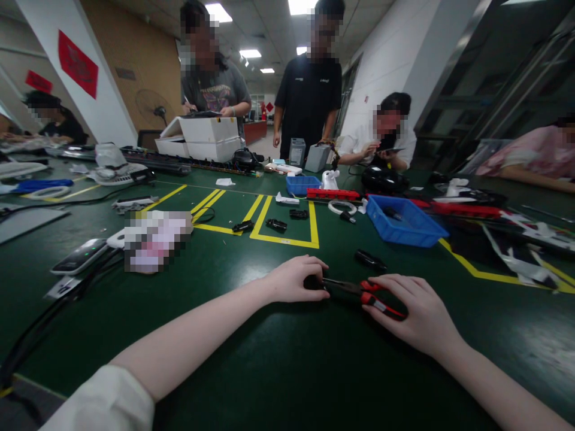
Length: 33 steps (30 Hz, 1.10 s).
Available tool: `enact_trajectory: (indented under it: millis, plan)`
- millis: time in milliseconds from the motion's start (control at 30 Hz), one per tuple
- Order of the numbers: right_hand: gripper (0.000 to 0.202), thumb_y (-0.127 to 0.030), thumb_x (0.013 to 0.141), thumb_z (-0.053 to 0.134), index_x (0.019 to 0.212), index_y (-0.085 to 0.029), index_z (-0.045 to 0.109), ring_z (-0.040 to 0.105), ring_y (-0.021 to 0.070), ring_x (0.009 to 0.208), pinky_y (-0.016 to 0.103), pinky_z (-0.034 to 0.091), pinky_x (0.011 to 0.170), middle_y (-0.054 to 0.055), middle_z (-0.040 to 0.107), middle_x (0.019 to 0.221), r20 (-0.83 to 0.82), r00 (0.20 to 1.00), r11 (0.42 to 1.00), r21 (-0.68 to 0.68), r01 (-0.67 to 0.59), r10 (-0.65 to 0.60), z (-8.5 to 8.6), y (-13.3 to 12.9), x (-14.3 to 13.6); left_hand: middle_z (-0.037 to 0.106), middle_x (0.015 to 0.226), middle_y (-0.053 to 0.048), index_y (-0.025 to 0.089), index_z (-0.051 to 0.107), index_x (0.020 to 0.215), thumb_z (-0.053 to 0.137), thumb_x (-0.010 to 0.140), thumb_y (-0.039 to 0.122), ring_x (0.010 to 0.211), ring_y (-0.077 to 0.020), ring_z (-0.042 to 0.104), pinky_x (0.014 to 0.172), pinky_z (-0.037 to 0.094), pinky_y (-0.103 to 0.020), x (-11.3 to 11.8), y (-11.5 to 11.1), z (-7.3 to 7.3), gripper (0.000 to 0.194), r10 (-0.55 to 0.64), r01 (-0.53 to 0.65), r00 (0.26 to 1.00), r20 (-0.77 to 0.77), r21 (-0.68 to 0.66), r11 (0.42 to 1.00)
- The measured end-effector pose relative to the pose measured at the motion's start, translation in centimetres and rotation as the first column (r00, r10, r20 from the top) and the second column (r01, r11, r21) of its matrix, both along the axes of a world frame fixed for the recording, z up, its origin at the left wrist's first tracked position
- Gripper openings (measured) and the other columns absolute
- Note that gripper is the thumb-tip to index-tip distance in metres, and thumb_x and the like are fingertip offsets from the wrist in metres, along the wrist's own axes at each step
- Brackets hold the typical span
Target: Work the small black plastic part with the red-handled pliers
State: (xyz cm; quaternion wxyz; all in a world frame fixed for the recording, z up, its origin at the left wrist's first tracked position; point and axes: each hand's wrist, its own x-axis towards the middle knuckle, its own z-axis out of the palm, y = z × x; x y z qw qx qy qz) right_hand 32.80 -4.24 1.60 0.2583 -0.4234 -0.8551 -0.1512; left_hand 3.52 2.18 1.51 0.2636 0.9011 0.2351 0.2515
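Observation:
Red-handled pliers (359,290) lie low over the green table (278,359) in front of me. My right hand (415,314) is closed on the red and black handles. My left hand (296,278) pinches a small black part (312,282) at the tip of the pliers' jaws. A black cylindrical piece (371,260) lies on the table just beyond my right hand, apart from it. Both forearms rest near the table surface.
A blue bin (406,222) stands at the right, a smaller blue bin (302,184) further back. Small black parts (276,225) lie inside yellow floor-tape boxes. A phone (78,256) and cables lie at the left. Several people stand or sit around the far side with white boxes (209,137).

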Motion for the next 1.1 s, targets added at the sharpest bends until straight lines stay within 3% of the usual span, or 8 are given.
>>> enact_trajectory:
  millis: [167,367,533,700,933,1100]
  plan:
    - [0.041,-0.045,0.081,0.068,0.115,-0.022,0.064,0.068,0.0248,0.093,0.041,0.050,0.080,0.008,0.073,0.106,0.015,1.000,1.000,-0.022,-0.014,0.014,0.03,-0.01,-0.06,0.061,0.129,-0.011,0.017,0.063,0.093,0.073,0.082,0.027,0.123,-0.0251,0.058,0.104,0.046,-0.040,-0.09,0.05,-0.25,0.017,-0.040,0.047,0.996,0.074,-0.086,0.995]
    - [0.038,-0.044,0.082,0.066,0.114,-0.022,0.065,0.068,0.0249,0.092,0.039,0.052,0.077,0.009,0.073,0.106,0.021,1.000,0.999,-0.051,-0.020,0.021,0.19,-0.16,-0.45,0.060,0.130,-0.011,0.017,0.064,0.089,0.074,0.081,0.023,0.126,-0.0270,0.056,0.108,0.043,-0.044,-0.26,0.19,0.06,0.015,-0.051,0.068,0.993,0.104,-0.167,0.984]
    - [0.038,-0.043,0.083,0.067,0.113,-0.020,0.064,0.068,0.0233,0.088,0.036,0.053,0.071,0.010,0.072,0.103,0.046,0.998,0.999,-0.019,-0.030,0.031,0.06,-0.25,-0.48,0.058,0.133,-0.012,0.017,0.064,0.092,0.080,0.077,0.032,0.122,-0.0272,0.058,0.103,0.047,-0.042,-0.29,0.32,0.13,0.026,-0.076,0.081,0.996,0.044,-0.110,0.991]
    - [0.039,-0.042,0.084,0.066,0.115,-0.018,0.062,0.068,0.0224,0.088,0.035,0.056,0.073,0.010,0.071,0.104,0.069,0.997,0.999,0.011,-0.036,0.035,-0.08,-0.42,-0.47,0.059,0.130,-0.012,0.016,0.062,0.091,0.078,0.079,0.032,0.117,-0.0254,0.060,0.096,0.050,-0.038,-0.27,0.20,0.29,0.025,-0.058,0.060,0.998,0.028,-0.088,0.994]
    - [0.038,-0.042,0.083,0.066,0.114,-0.019,0.064,0.069,0.0234,0.089,0.036,0.058,0.074,0.010,0.071,0.105,0.033,0.999,0.999,-0.043,-0.028,0.029,0.11,-0.43,-0.58,0.054,0.135,-0.014,0.018,0.052,0.128,0.077,0.079,0.031,0.123,-0.0262,0.055,0.103,0.048,-0.042,-0.16,-0.07,-0.10,0.057,-0.017,0.020,0.999,0.039,-0.081,0.997]
    - [0.039,-0.044,0.083,0.065,0.114,-0.020,0.065,0.069,0.0243,0.090,0.038,0.059,0.075,0.010,0.071,0.105,0.008,1.000,0.998,-0.057,-0.012,0.012,0.06,-0.37,-0.52,0.054,0.135,-0.015,0.018,0.052,0.130,0.077,0.079,0.036,0.126,-0.0296,0.053,0.106,0.045,-0.046,-0.07,-0.24,-0.18,0.060,0.062,-0.062,0.998,0.008,0.017,0.998]
